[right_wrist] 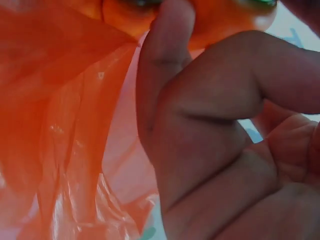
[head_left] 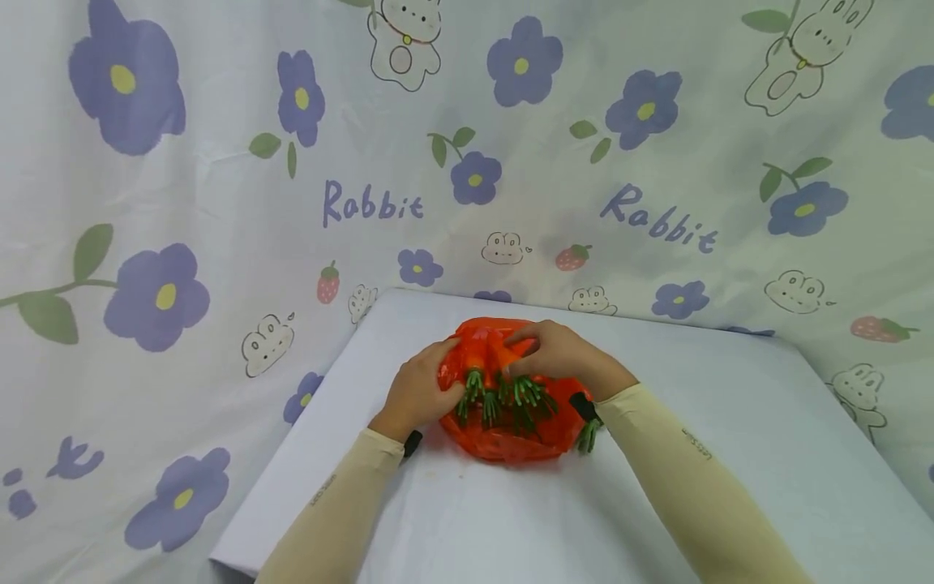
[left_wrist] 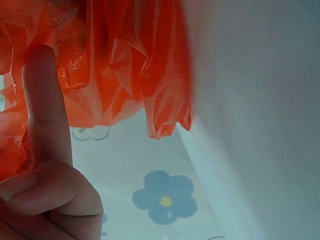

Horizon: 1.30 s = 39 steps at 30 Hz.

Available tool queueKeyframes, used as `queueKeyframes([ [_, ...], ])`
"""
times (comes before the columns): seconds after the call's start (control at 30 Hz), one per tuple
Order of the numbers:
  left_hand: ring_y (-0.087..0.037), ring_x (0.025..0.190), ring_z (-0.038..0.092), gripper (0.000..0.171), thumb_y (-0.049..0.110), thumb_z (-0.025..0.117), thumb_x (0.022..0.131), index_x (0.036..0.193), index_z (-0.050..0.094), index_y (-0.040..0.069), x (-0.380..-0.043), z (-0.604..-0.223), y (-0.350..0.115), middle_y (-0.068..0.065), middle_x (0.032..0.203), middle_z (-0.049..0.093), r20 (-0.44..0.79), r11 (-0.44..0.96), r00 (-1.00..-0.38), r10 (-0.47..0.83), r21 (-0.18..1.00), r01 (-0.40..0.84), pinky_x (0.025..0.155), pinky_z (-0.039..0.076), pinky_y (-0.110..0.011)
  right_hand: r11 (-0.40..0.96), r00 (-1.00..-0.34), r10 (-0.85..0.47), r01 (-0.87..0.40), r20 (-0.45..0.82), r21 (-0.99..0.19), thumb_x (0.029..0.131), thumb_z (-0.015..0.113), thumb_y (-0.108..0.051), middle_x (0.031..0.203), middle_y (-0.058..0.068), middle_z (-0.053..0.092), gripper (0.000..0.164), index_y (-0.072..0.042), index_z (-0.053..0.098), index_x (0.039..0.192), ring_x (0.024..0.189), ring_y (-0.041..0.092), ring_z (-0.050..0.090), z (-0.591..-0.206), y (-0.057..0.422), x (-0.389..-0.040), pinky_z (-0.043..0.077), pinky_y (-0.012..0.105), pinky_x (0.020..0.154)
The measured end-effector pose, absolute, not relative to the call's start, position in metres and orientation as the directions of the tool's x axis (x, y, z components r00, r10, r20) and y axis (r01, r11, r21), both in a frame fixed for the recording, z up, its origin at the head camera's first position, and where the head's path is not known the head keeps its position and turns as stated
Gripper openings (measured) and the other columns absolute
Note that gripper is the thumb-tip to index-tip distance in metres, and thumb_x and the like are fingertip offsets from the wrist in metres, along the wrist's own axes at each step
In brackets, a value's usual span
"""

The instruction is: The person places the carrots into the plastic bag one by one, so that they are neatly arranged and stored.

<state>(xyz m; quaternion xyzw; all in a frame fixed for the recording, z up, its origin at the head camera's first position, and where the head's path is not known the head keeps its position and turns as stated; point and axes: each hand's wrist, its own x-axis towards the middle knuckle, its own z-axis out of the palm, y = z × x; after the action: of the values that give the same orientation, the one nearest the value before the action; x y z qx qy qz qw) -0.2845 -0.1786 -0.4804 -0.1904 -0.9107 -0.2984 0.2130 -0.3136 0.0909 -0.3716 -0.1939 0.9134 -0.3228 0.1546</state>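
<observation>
A thin red plastic bag lies with its mouth open on the white table. Several orange carrots with green stems rest in it, stems toward me. My left hand grips the bag's left side; one finger lies along the crinkled plastic in the left wrist view. From the upper right, my right hand reaches in over the carrots and its thumb and bent fingers pinch one carrot. Its fingertips are partly hidden.
More green stems stick out beside the bag, under my right wrist; what they belong to is hidden. Dark straps sit at both wrists. The white table ends at a patterned curtain behind and to the left.
</observation>
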Motion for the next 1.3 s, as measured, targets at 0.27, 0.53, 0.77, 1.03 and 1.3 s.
queueKeyframes([
  [0.27, -0.028, 0.119, 0.067, 0.069, 0.029, 0.07, 0.081, 0.148, 0.06, 0.013, -0.283, -0.478, -0.178, -0.006, 0.139, 0.066, 0.508, 0.755, -0.832, 0.22, 0.452, 0.475, 0.1, 0.056, -0.049, 0.774, -0.901, -0.414, -0.276, -0.126, -0.57, 0.089, 0.082, -0.038, 0.134, 0.009, 0.067, 0.063, -0.017, 0.062, 0.146, 0.114, 0.029, 0.066, -0.379, 0.081, -0.323, 0.056, 0.052, 0.098],
  [0.53, -0.027, 0.123, 0.066, 0.07, 0.028, 0.071, 0.081, 0.149, 0.059, 0.014, -0.283, -0.473, -0.176, -0.006, 0.141, 0.065, 0.487, 0.755, -0.845, 0.222, 0.462, 0.465, 0.102, 0.054, -0.048, 0.835, -0.914, -0.393, -0.307, -0.105, -0.457, 0.095, 0.076, -0.026, 0.147, 0.012, 0.061, 0.062, -0.01, 0.056, 0.151, 0.137, 0.033, 0.054, -0.385, 0.082, -0.327, 0.043, 0.055, 0.115],
  [0.77, -0.027, 0.122, 0.066, 0.07, 0.029, 0.07, 0.082, 0.149, 0.059, 0.014, -0.282, -0.477, -0.177, -0.005, 0.14, 0.065, 0.485, 0.754, -0.845, 0.225, 0.463, 0.466, 0.102, 0.055, -0.048, 0.832, -0.918, -0.376, -0.271, -0.131, -0.485, 0.086, 0.087, -0.027, 0.133, 0.013, 0.068, 0.061, -0.008, 0.065, 0.14, 0.124, 0.033, 0.061, -0.389, 0.088, -0.334, 0.048, 0.054, 0.11],
  [1.03, -0.026, 0.123, 0.065, 0.071, 0.029, 0.07, 0.081, 0.15, 0.059, 0.016, -0.282, -0.483, -0.178, -0.003, 0.141, 0.065, 0.476, 0.752, -0.851, 0.223, 0.472, 0.461, 0.101, 0.055, -0.049, 0.831, -0.928, -0.343, -0.23, -0.143, -0.507, 0.079, 0.094, -0.036, 0.119, 0.008, 0.072, 0.065, -0.009, 0.07, 0.132, 0.111, 0.028, 0.067, -0.405, 0.092, -0.338, 0.054, 0.05, 0.101],
  [1.3, -0.027, 0.122, 0.066, 0.071, 0.029, 0.071, 0.081, 0.149, 0.058, 0.014, -0.284, -0.482, -0.179, -0.005, 0.14, 0.065, 0.489, 0.752, -0.841, 0.231, 0.458, 0.473, 0.101, 0.055, -0.049, 0.807, -0.931, -0.359, -0.278, -0.059, -0.521, 0.074, 0.097, -0.041, 0.12, 0.008, 0.073, 0.069, -0.004, 0.072, 0.127, 0.111, 0.028, 0.067, -0.411, 0.09, -0.338, 0.055, 0.047, 0.101],
])
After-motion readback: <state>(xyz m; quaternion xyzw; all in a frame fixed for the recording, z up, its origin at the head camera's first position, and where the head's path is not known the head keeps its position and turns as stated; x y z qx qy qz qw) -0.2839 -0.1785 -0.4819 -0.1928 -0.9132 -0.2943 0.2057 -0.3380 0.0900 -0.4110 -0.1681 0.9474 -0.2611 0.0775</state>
